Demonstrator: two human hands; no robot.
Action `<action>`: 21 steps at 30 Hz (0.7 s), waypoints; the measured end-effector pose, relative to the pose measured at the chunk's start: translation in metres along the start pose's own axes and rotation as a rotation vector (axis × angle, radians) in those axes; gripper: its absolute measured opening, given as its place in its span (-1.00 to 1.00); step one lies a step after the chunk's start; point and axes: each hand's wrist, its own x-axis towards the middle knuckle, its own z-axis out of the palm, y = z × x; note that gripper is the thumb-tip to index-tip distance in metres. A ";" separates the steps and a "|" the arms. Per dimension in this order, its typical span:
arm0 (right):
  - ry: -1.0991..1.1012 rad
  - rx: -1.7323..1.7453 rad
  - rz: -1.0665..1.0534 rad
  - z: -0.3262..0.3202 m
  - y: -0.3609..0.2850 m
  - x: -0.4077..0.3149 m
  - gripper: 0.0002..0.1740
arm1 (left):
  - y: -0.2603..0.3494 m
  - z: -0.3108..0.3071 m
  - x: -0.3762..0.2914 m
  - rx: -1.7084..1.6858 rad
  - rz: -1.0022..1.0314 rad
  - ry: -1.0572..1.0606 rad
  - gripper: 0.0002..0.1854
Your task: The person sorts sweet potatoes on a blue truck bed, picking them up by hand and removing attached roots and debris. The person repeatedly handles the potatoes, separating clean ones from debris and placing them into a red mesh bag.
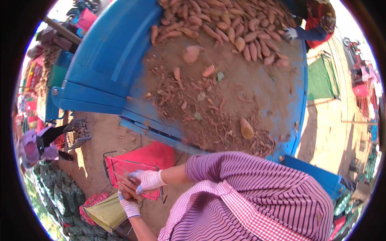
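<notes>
My right hand [146, 180], in a striped knit glove, closes over several sweet potatoes [129, 188] at the lower left. My left hand [129, 203], gloved alike, supports the same sweet potatoes from below; the hands partly hide them. Just beneath and behind them is the mouth of a red mesh bag [138, 166] stretched on a metal frame. Above, a blue truck bed [108, 57] carries a big pile of sweet potatoes [226, 21]. Loose single ones, such as a sweet potato [246, 129], lie nearer on its dirty floor among thin roots [217, 123].
A yellowish bag [105, 211] on a frame stands beside the red one. Stacked dark green bags [57, 192] are at lower left, near a person in purple [39, 144] by a plastic crate [77, 134]. A co-worker's gloved hand [290, 34] reaches over the truck's far right edge.
</notes>
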 end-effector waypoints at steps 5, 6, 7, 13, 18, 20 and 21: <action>0.559 -0.461 -0.216 -0.069 0.063 -0.093 -0.44 | -0.055 -0.043 0.046 0.206 -0.061 0.110 -0.02; 0.627 -0.621 -0.087 -0.095 0.070 -0.128 -0.36 | -0.062 -0.034 0.051 0.183 -0.074 0.051 -0.08; 0.705 -0.739 0.099 -0.121 0.071 -0.161 -0.41 | -0.067 -0.020 0.054 0.236 -0.058 0.031 -0.10; 1.185 -1.067 0.850 -0.171 0.146 -0.320 -0.11 | -0.091 0.080 0.046 0.505 0.145 0.012 -0.23; 1.030 -0.852 0.729 -0.197 0.152 -0.344 -0.19 | -0.102 0.132 0.042 0.862 0.485 -0.014 -0.40; 1.058 -0.916 0.686 -0.218 0.150 -0.359 -0.32 | -0.107 0.149 0.042 1.055 0.591 -0.045 -0.42; 1.103 -0.936 0.706 -0.231 0.150 -0.370 -0.34 | -0.110 0.163 0.039 1.122 0.640 -0.097 -0.43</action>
